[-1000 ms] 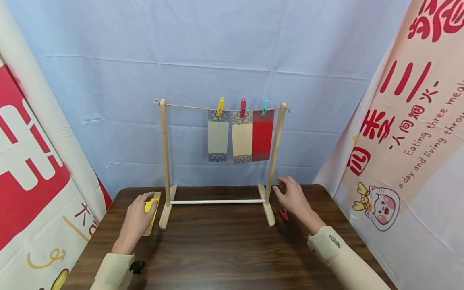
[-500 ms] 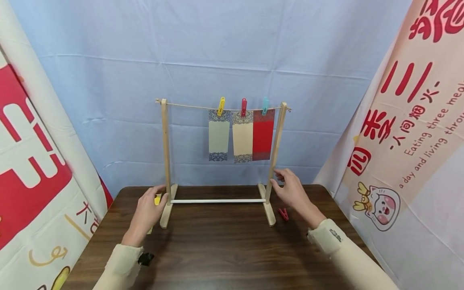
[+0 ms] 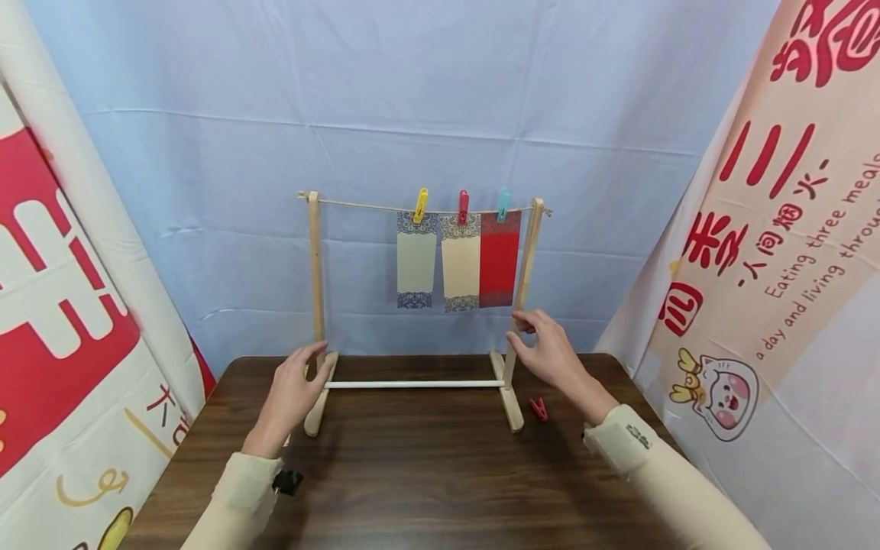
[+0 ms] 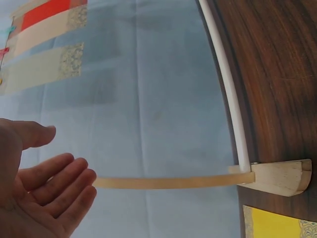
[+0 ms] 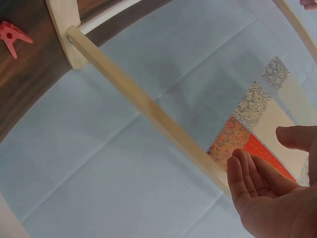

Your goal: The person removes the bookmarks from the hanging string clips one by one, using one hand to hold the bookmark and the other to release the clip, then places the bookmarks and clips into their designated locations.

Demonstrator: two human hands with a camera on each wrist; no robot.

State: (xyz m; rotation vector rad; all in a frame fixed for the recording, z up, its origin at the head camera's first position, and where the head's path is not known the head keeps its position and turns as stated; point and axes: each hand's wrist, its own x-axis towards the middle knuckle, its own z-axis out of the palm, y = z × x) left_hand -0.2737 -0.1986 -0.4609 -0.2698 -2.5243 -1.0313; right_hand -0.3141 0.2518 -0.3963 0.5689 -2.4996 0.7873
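A wooden stand point(image 3: 317, 283) with a string across its top holds three paper cards. A pale green card point(image 3: 415, 263) hangs from a yellow clothespin point(image 3: 421, 206), a cream card point(image 3: 461, 263) from a red clothespin point(image 3: 464, 208), and a red card point(image 3: 499, 263) from a blue clothespin point(image 3: 504, 205). My left hand point(image 3: 292, 393) is beside the left post, thumb and fingers apart, gripping nothing. Near the right post is my right hand point(image 3: 552, 353), fingers loosely bent with nothing between them; whether it touches the post I cannot tell.
A loose red clothespin point(image 3: 538, 409) lies on the dark wooden table point(image 3: 426, 473), right of the stand. The yellow card point(image 4: 275, 225) beside the left foot is mostly hidden by my left hand in the head view. A white rod point(image 3: 412, 384) joins the stand's feet.
My left hand has moved right from above the yellow card to the left post. My right hand has shifted left and slightly up to the right post. The hanging cards stay in place.
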